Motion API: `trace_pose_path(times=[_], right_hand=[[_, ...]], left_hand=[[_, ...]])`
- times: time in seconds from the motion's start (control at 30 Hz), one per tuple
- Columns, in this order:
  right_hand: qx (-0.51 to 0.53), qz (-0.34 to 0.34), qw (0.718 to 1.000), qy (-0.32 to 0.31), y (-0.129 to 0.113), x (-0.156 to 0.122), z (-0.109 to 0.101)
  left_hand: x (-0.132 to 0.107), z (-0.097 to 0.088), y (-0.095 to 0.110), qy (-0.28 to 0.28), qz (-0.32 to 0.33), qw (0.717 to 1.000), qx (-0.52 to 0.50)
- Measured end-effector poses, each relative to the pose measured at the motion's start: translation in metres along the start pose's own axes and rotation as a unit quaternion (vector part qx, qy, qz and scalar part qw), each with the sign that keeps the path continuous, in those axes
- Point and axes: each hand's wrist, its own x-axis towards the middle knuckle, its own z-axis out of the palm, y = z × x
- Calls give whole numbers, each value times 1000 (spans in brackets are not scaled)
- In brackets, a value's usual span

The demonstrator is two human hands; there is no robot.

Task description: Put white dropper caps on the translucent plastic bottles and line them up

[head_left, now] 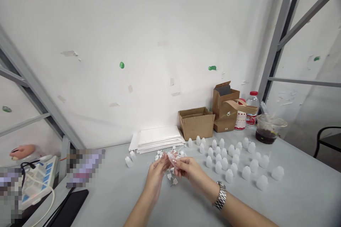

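My left hand [156, 171] and my right hand [188, 166] meet over the middle of the table. Between their fingertips is a small translucent white piece [172, 157], partly covered by the fingers. It resembles the dome-shaped white pieces standing nearby. Fingers of both hands are closed around it. Under and behind the hands lies a loose pile of small white parts [175, 181], some with thin stems. Several frosted white dome-shaped pieces [229, 176] stand spread out to the right. Two similar white pieces [129, 162] are to the left, one leaning.
A stack of white sheets [157, 138] lies against the wall. Beside it are an open cardboard box [197, 127], a brown paper bag [225, 113], a clear bottle [252, 108] and a plastic bowl of dark liquid [268, 133]. A power strip [44, 177] and a black object [70, 209] are left.
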Motion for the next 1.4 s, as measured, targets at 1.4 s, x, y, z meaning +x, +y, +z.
trace_pose_path(times=[1.4], right_hand=[[108, 11, 993, -41, 7, -8, 14]], left_hand=[[-6, -3, 8, -87, -53, 994, -48]])
